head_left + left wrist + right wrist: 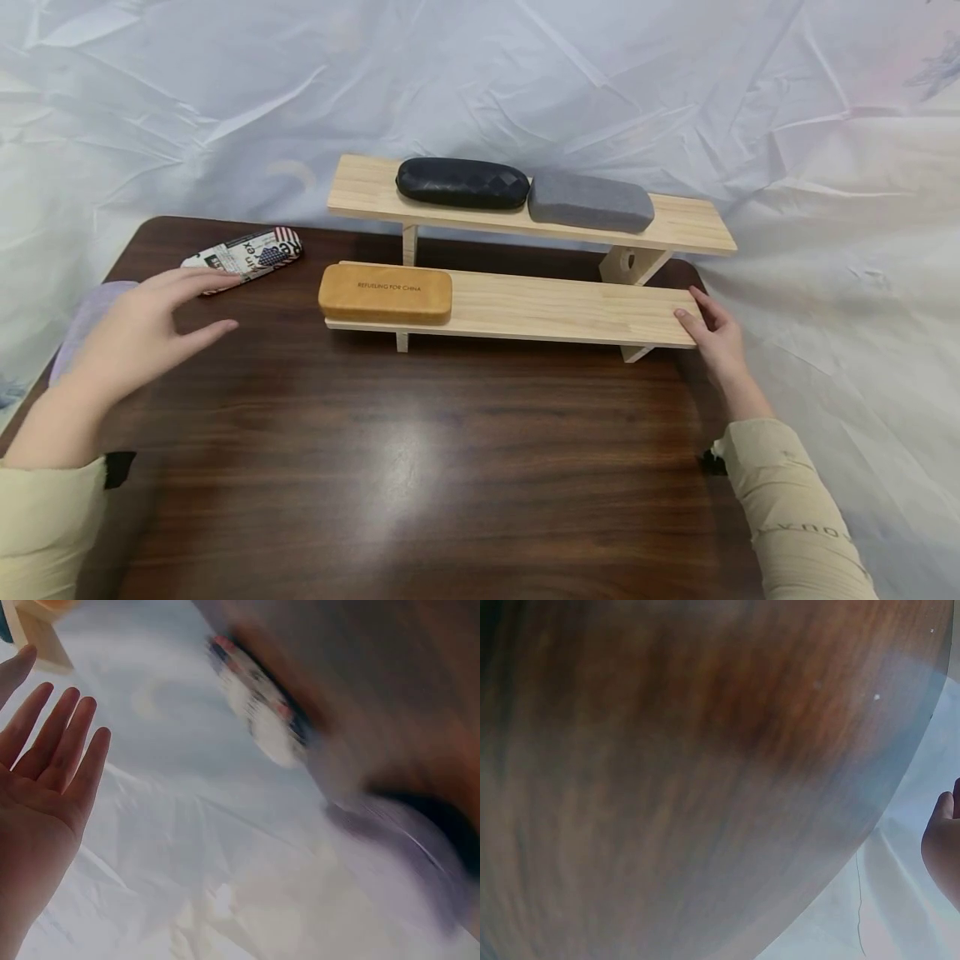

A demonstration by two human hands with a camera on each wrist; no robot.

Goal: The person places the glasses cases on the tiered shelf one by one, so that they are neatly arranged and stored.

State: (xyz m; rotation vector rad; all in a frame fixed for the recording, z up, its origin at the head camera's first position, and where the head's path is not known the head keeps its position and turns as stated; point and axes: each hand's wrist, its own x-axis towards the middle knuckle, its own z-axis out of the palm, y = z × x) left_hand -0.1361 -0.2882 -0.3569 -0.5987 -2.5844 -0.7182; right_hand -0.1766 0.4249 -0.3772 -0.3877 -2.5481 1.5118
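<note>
My left hand point(142, 325) hovers over the table's left side with its fingers extended, nearest to a glasses case printed with flags and lettering point(258, 252). A purple case point(88, 315) lies partly hidden behind that hand. At the right end of a two-tier wooden shelf, my right hand point(718, 340) grips the lower board point(555, 308), thumb on top. A tan glasses case point(386, 307) sits at the lower board's left end. On the upper board point(686, 221) a black glasses case point(461, 185) lies beside a grey one point(588, 202).
The dark wooden table point(420, 467) has rounded back corners. A wrinkled pale cloth point(480, 75) hangs behind it and continues down both sides. In the right wrist view, the tabletop point(667, 787) fills most of the picture and is blurred.
</note>
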